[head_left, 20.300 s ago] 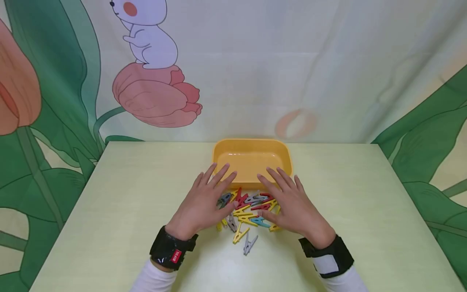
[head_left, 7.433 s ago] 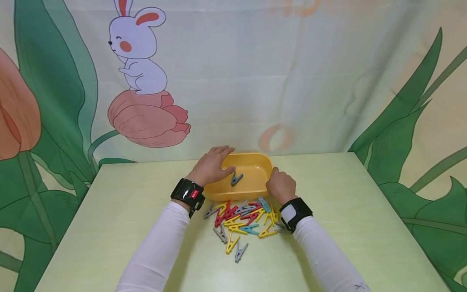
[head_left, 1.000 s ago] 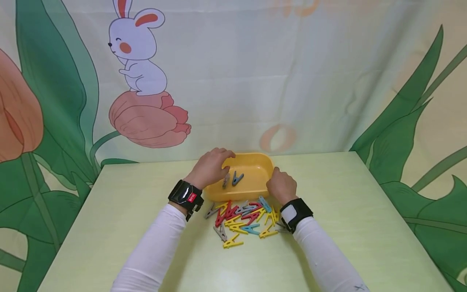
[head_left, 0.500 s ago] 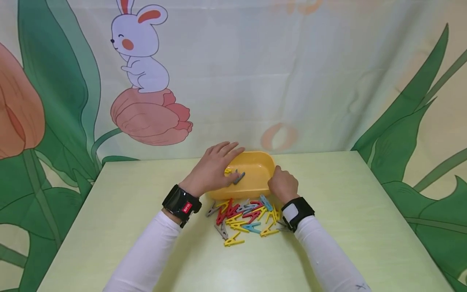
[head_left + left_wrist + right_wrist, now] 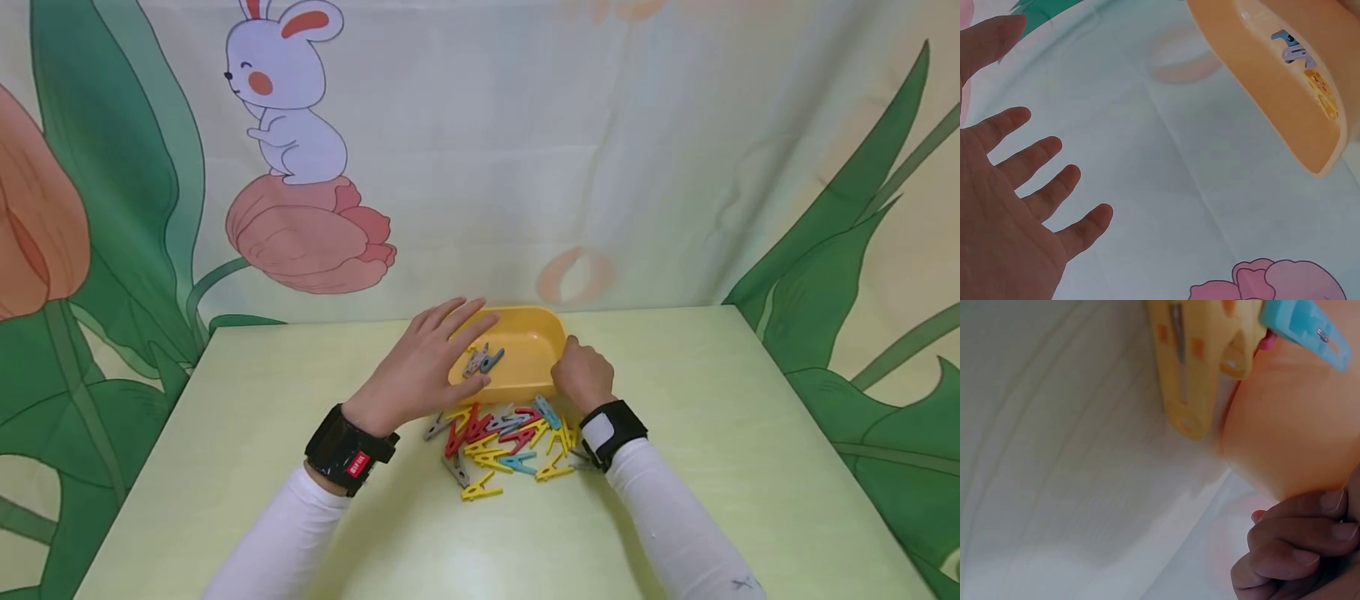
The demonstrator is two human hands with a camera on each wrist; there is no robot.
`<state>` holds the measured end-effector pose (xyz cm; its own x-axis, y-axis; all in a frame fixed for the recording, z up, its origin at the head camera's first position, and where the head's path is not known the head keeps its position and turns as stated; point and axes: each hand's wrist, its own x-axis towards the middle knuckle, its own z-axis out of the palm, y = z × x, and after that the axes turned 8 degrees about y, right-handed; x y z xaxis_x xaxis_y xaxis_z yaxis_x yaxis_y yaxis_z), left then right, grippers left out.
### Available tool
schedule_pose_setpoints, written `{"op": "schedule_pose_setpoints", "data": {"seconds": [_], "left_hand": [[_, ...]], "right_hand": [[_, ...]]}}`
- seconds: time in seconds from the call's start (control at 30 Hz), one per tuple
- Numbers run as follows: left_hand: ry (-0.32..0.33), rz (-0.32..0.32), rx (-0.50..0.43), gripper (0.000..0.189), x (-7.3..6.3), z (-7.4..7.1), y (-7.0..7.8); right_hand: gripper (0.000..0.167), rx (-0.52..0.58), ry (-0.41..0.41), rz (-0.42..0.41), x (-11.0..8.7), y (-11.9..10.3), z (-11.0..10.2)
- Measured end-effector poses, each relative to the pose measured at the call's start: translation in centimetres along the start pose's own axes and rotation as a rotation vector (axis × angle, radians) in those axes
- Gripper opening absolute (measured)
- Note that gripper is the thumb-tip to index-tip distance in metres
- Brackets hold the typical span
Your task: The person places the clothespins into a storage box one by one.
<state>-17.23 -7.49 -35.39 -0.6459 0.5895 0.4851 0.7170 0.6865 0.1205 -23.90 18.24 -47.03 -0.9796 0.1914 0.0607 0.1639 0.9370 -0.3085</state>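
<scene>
A yellow tray (image 5: 525,387) stands at the back of the table. My right hand (image 5: 582,375) grips its right edge, and the right wrist view shows the fingers (image 5: 1285,556) curled there. My left hand (image 5: 423,362), fingers spread and holding nothing, is over the tray's left front corner; in the left wrist view its palm (image 5: 1004,225) is bare. Inside the tray lie a blue-grey clothespin (image 5: 492,361) and a grey clothespin (image 5: 474,364). A yellow clothespin (image 5: 1321,94) beside them shows in the left wrist view, mostly hidden by the left hand in the head view.
Several red, yellow, grey and blue clothespins lie heaped in front of the tray, among them a yellow clothespin (image 5: 480,488) nearest me and a light blue clothespin (image 5: 517,462). Behind the pale table (image 5: 300,400) hangs a printed curtain (image 5: 465,167).
The tray held nothing at first; blue-grey, grey and yellow clothespins came into it. A grey one left the heap's front. Just now my left hand has drawn back slightly; the right keeps its grip.
</scene>
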Motion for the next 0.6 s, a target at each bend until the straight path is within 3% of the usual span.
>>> {"op": "schedule_pose_setpoints", "data": {"seconds": [0.17, 0.3, 0.6], "left_hand": [[0.005, 0.013, -0.020, 0.071, -1.2, 0.1, 0.7], [-0.021, 0.019, -0.020, 0.072, -2.6, 0.9, 1.2], [-0.252, -0.056, -0.054, 0.079, -6.0, 3.3, 2.1]], "right_hand": [[0.032, -0.007, -0.003, 0.000, 0.0, 0.2, -0.2], [0.030, -0.002, -0.004, -0.008, 0.0, 0.2, -0.3], [0.030, -0.002, -0.018, -0.006, 0.0, -0.1, -0.4]]}}
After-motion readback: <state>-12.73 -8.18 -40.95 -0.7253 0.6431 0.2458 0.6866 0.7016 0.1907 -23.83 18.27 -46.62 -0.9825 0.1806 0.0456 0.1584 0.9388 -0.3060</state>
